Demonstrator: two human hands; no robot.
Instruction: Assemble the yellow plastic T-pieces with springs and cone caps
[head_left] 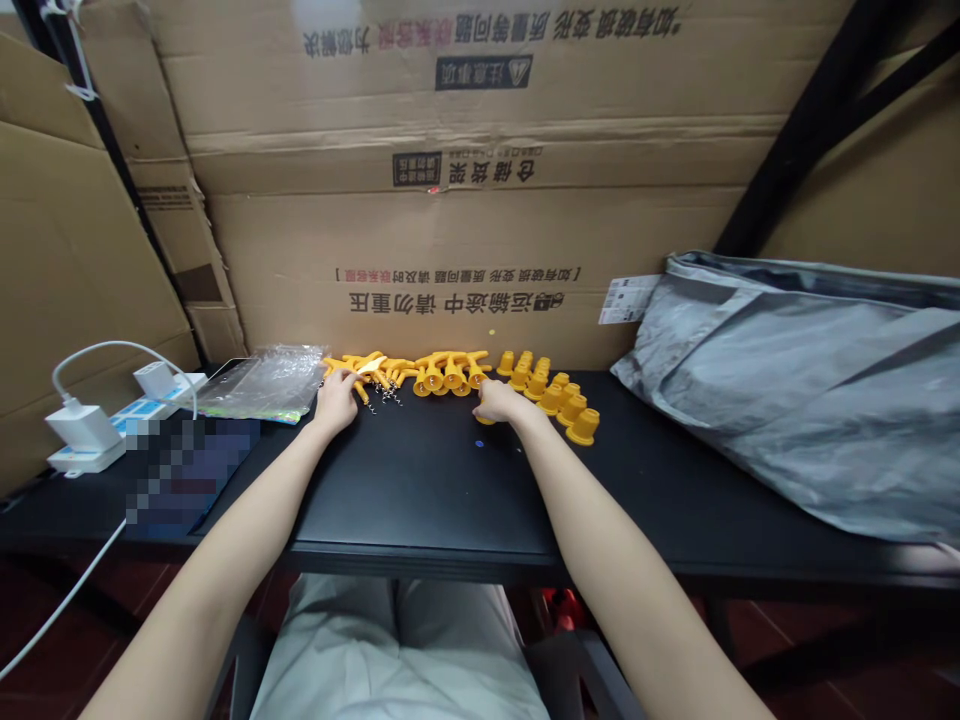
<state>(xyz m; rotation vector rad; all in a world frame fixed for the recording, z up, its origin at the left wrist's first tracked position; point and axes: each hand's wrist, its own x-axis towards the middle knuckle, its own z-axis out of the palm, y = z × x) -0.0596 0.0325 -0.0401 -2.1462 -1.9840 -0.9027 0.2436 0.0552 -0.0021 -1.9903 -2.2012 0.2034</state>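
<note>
My left hand (pixel 337 402) is at the left end of a pile of yellow T-handled corkscrews (pixel 391 370), their metal spirals pointing toward me. Its fingers are curled around a yellow handle there, partly hidden by the hand. My right hand (pixel 496 401) is closed on a yellow bell-shaped cap (pixel 485 420), of which only the lower edge shows below the fingers. Just left of it stand several corkscrews fitted with caps (pixel 452 374), open ends facing me. Loose yellow caps (pixel 551 400) stand in slanting rows to the right of that hand.
A clear plastic bag (pixel 262 380) lies left of the pile, near a white power strip (pixel 88 452) with chargers and a dark, partly blurred flat object (pixel 217 470). A grey bag (pixel 787 390) covers the right side. Cardboard (pixel 480 220) walls the back of the black table (pixel 420 500).
</note>
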